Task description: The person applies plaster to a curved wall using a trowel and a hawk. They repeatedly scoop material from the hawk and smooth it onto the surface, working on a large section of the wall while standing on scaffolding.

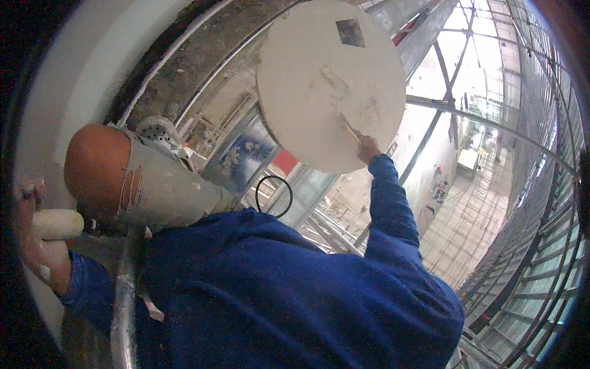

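Observation:
My right hand (370,149) is closed around a thin, flat tool with a light handle, which looks like a putty knife (349,128). Its tip rests on a big round pale board (295,92) smeared with a plaster-like paste. Near the board's far edge is a dark grey square patch (350,32); I cannot tell whether it is a plate or a hole. My left hand (34,192) is raised at the far left, close to the pale wall, dim and blurred at the picture's rim. Beside that forearm shows a short off-white cylinder (58,224); whether it is held cannot be made out.
Metal scaffold poles (126,295) and bars surround me. A bent knee (95,169) in torn grey trousers and a perforated shoe (161,132) are at left. A black loop (274,178) hangs below the board. Far below on the right lies a gridded floor (473,227).

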The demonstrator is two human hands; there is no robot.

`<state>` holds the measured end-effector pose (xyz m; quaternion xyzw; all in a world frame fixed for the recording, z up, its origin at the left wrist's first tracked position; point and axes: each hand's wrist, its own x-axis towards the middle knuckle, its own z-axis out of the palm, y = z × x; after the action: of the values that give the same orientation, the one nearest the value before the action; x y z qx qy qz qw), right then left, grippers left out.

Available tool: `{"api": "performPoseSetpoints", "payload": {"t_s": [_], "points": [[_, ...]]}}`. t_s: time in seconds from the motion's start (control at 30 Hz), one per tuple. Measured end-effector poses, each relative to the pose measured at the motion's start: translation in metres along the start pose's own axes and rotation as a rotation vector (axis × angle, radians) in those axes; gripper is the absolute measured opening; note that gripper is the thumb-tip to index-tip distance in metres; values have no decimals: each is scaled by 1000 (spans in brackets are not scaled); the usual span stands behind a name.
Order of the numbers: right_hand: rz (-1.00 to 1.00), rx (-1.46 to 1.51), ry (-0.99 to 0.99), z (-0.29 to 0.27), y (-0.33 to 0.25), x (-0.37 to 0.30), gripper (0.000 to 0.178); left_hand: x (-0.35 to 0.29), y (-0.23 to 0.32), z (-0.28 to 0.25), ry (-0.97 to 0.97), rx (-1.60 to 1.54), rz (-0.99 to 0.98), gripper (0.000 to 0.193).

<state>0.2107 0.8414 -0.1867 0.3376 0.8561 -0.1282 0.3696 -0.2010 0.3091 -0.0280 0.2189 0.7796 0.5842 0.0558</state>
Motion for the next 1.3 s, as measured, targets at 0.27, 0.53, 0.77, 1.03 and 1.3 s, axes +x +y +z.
{"api": "performPoseSetpoints", "payload": {"t_s": [0.27,0.53,0.77,1.03,1.3], "points": [[294,21,471,-71,9,39,47,4,27,17,75,-346,-123,41],[39,-240,403,65,40,29,50,-9,20,26,87,133,-53,48],[-84,-316,165,4,79,23,59,-19,22,17,105,155,-36,49],[-60,-118,260,0,119,128,50,-17,33,1,77,225,-25,51],[-211,-62,124,30,166,120,32,-2,22,9,34,226,-3,54]]}}
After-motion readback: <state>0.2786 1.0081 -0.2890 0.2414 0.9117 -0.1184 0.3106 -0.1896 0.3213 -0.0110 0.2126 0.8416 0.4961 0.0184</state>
